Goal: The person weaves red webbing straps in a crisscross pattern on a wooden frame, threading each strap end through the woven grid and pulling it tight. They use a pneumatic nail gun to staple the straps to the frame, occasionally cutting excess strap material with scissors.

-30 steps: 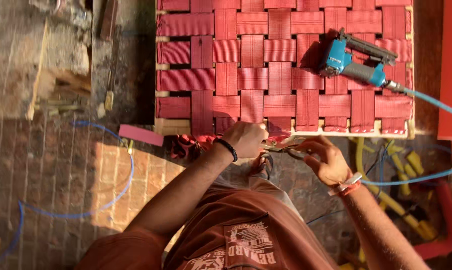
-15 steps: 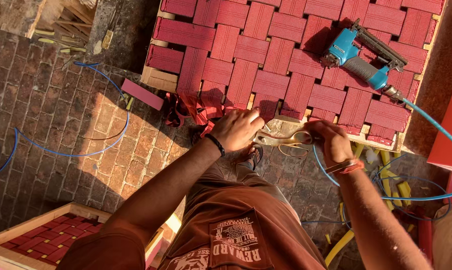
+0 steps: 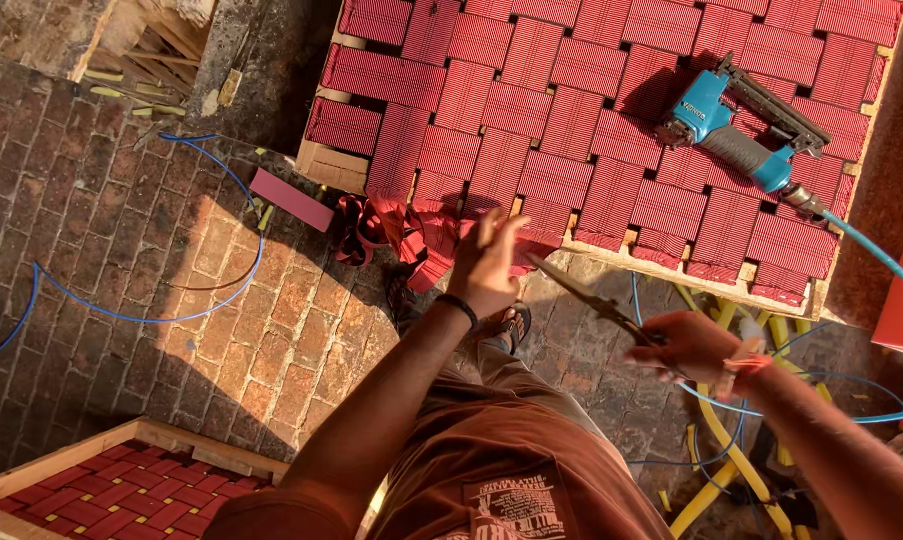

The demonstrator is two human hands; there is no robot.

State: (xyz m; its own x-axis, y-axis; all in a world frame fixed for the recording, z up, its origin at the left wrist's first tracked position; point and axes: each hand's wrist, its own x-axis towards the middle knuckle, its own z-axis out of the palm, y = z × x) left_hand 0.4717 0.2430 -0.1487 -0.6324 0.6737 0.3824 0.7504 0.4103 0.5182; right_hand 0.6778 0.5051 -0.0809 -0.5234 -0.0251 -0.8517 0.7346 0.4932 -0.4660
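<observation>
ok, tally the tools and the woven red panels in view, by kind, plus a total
Woven red panels: 2, a large one by the hands and a smaller one at lower left
Blue nail gun: 1
Scissors in the right hand: 1
Total: 4

No packages, signs or screens are in view. The only label-like thing is 1 pale printed patch (image 3: 511,503) on the front of the person's rust-brown shirt (image 3: 451,460), near the bottom edge, just right of centre. It is roughly rectangular, cream on brown, and sits tilted. Its lower part is cut off by the frame edge.
</observation>
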